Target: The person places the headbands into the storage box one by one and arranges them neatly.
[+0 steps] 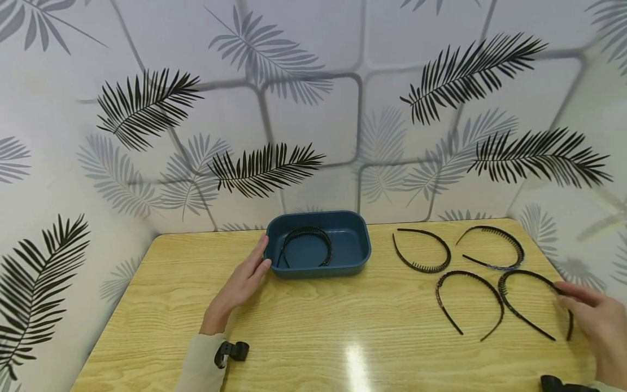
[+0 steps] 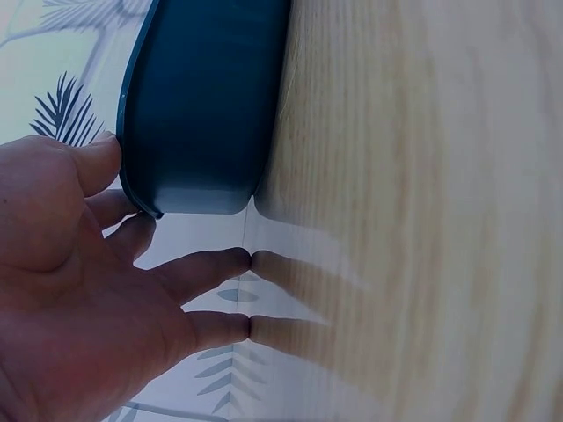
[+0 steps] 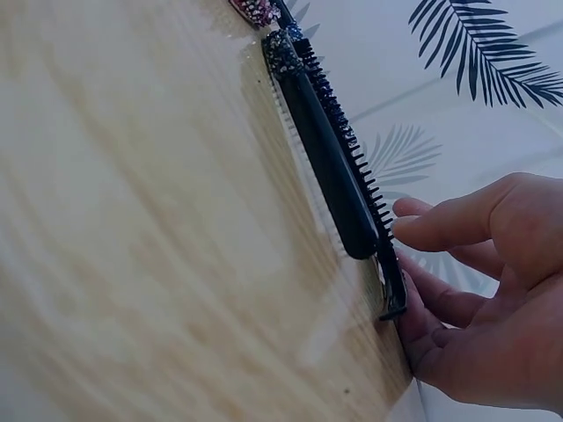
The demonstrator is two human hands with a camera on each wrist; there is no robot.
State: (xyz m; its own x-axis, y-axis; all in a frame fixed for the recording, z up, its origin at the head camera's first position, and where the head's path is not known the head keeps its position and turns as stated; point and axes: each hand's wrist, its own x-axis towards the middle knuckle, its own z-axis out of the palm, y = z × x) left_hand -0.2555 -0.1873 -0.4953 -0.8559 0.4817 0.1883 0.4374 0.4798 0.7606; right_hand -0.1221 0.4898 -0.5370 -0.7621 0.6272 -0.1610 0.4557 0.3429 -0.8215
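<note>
The left hand (image 1: 242,280) lies palm down on the desk (image 1: 313,326), forearm running in from the near edge, its fingers (image 2: 207,268) straight and slightly spread. The thumb and first fingertips touch the left end wall of the blue tray (image 1: 318,269), which sits at the middle of the desk's far edge. In the left wrist view two fingertips rest on the wood while the thumb presses the tray's rim; the tray's inside is hidden there.

Inside the tray lies one black toothed headband (image 1: 306,245).

The right hand (image 1: 600,321) comes in at the desk's right edge, partly cut off by the frame. Its fingers (image 3: 440,224) are loosely extended and apart, the tips touching the nearest headband (image 1: 534,305) close to the near right corner; they do not yet close round it. In the right wrist view this band appears edge-on, its teeth visible, its far end blurred.

Three more headbands (image 1: 470,296) lie toward the far right corner. A black strap clip (image 1: 230,351) shows at the left wrist.
</note>
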